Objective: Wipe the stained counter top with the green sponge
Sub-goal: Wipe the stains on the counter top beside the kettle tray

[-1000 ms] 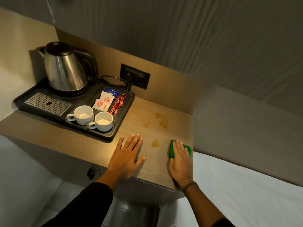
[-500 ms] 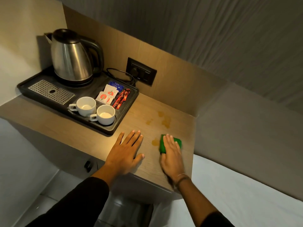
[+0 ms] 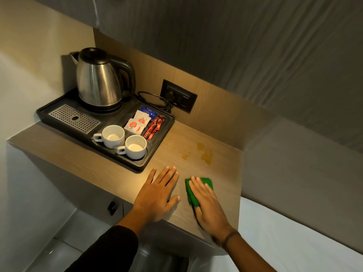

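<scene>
The wooden counter top (image 3: 94, 163) carries yellowish stains (image 3: 206, 157) near its back right part. A green sponge (image 3: 206, 182) lies on the counter in front of those stains. My right hand (image 3: 209, 205) presses flat on the sponge and covers most of it; only its far end and left edge show. My left hand (image 3: 159, 193) rests flat on the counter just left of the sponge, fingers spread, holding nothing.
A black tray (image 3: 137, 168) at the left holds a steel kettle (image 3: 98, 81), two white cups (image 3: 115, 136), sachets (image 3: 138, 122) and a drip grid. A wall socket (image 3: 178, 96) with a cord sits behind. White bedding (image 3: 294, 242) lies right of the counter edge.
My right hand has slid the sponge leftward along the counter, over the spot where the nearest stain showed. My left hand stays planted. The camera has shifted.
</scene>
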### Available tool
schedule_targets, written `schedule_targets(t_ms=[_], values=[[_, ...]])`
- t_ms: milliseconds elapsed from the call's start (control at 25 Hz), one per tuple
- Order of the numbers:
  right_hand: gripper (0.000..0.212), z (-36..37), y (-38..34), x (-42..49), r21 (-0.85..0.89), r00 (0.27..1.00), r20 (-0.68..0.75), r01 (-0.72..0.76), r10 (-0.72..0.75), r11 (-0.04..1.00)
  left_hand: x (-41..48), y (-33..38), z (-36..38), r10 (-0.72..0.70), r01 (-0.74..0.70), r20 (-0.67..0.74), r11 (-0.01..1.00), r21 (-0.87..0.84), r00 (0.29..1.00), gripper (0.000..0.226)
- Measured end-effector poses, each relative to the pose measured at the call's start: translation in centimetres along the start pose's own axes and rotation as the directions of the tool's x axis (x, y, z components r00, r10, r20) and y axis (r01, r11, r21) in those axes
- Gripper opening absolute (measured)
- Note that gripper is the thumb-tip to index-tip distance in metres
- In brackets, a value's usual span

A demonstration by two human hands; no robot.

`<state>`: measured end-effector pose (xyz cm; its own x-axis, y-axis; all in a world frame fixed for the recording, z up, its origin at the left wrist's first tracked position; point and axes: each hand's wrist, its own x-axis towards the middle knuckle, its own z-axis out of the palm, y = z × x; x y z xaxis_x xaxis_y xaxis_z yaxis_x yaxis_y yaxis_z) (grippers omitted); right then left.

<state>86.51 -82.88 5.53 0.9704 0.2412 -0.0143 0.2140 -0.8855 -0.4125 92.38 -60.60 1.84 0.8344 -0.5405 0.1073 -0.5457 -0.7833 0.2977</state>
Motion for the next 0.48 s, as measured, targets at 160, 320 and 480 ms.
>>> schedule_targets(t_ms=[160, 320, 480], values=[[0.078, -2.2, 5.1, -2.3, -0.013, 0.999, -0.042, -0.018, 0.018, 1.0, -0.1, -0.1, 0.2, 0.003, -0.003, -0.017, 1.0, -0.009, 1.0, 0.076], [0.073, -3.0, 2.2, 8.2, 0.012, 0.965, -0.152, -0.213, 0.212, 0.977, 0.0, -0.2, 0.1, -0.001, 0.001, -0.005, 1.0, -0.03, 1.0, 0.077], [0.08, -0.9, 3.3, 3.7, -0.011, 0.998, -0.054, -0.04, 0.039, 0.999, -0.1, -0.1, 0.2, -0.008, 0.009, 0.002, 0.999, -0.031, 1.0, 0.078]])
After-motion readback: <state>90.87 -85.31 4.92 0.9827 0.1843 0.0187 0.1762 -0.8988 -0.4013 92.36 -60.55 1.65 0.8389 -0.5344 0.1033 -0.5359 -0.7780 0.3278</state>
